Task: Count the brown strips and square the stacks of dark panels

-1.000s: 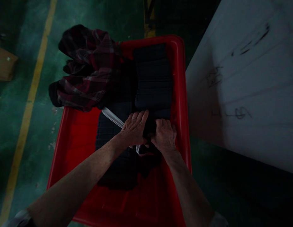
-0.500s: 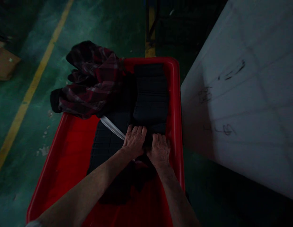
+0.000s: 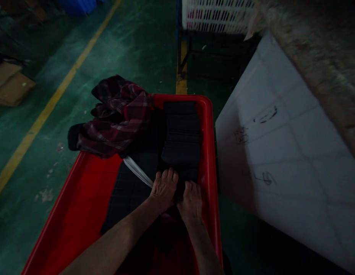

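Dark cloth (image 3: 181,131) inside the red tub (image 3: 211,160): folded pieces lie in two rows; bare red shows on the left.
Plaid cloth (image 3: 115,120): bunched over the far left corner, spilling past the rim.
Left row (image 3: 127,194): flat, closely ranked folds; looks laid.
Right row (image 3: 181,151): ranked beside the right wall, apparently done at the far end; the near end is too dark to judge what remains.
Your left hand (image 3: 164,189) and right hand (image 3: 190,200): side by side, just apart, at that near end.
White strap (image 3: 137,172): slants across the left row to your left hand.
Your fingers (image 3: 173,176): curled down on dark cloth; whether grasping or merely pressing, cannot tell.
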A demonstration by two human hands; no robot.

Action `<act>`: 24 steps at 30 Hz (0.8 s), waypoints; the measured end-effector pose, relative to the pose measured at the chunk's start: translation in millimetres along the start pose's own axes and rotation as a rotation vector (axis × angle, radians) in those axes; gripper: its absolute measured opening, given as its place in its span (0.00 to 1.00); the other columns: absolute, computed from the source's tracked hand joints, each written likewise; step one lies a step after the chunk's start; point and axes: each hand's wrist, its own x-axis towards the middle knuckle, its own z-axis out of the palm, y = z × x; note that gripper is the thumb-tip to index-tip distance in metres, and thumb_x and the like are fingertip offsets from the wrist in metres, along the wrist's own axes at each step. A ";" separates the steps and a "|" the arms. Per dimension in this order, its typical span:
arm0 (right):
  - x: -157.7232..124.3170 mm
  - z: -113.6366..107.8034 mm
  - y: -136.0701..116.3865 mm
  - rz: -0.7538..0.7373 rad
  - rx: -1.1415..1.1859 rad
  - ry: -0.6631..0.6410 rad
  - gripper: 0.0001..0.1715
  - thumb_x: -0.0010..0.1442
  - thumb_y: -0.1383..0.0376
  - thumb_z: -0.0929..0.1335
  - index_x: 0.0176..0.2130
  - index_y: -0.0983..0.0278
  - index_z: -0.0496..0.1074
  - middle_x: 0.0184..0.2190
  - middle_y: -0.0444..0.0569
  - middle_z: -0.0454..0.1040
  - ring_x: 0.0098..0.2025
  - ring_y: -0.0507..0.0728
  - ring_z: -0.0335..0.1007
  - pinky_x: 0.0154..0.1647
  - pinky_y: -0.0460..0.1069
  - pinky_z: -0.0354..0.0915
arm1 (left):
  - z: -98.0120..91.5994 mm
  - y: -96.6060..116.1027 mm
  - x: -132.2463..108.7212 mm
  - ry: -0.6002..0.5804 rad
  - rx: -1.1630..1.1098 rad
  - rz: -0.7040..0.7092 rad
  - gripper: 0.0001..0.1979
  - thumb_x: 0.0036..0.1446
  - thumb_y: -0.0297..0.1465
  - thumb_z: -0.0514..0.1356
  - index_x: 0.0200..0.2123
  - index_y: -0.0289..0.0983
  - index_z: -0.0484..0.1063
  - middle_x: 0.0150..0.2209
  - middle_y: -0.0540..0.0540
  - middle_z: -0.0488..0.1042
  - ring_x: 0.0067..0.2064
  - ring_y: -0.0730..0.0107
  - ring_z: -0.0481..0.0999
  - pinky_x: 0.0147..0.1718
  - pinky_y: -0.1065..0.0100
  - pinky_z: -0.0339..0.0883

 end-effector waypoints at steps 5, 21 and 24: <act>1.7 -0.3 -3.9 0.016 0.036 0.005 0.21 0.43 0.79 0.65 0.40 0.71 0.62 0.39 0.53 0.64 0.42 0.60 0.59 0.44 0.54 0.62 | 0.4 2.1 5.9 -0.051 -0.008 -0.053 0.31 0.41 0.32 0.65 0.49 0.28 0.59 0.45 0.36 0.66 0.45 0.53 0.66 0.45 0.54 0.62; -17.0 0.9 -5.2 0.131 0.280 0.319 0.24 0.53 0.73 0.60 0.51 0.71 0.54 0.46 0.62 0.61 0.48 0.63 0.59 0.44 0.58 0.65 | 8.9 -0.5 9.1 -0.155 -0.050 -0.100 0.23 0.41 0.32 0.64 0.41 0.32 0.62 0.40 0.38 0.68 0.41 0.55 0.69 0.37 0.61 0.66; -26.6 -2.9 -8.4 0.151 0.281 0.351 0.20 0.57 0.73 0.60 0.51 0.70 0.56 0.48 0.62 0.60 0.50 0.63 0.58 0.45 0.57 0.65 | 7.6 -3.8 11.3 -0.174 -0.059 -0.084 0.20 0.43 0.34 0.63 0.39 0.32 0.63 0.38 0.38 0.69 0.40 0.55 0.70 0.35 0.62 0.67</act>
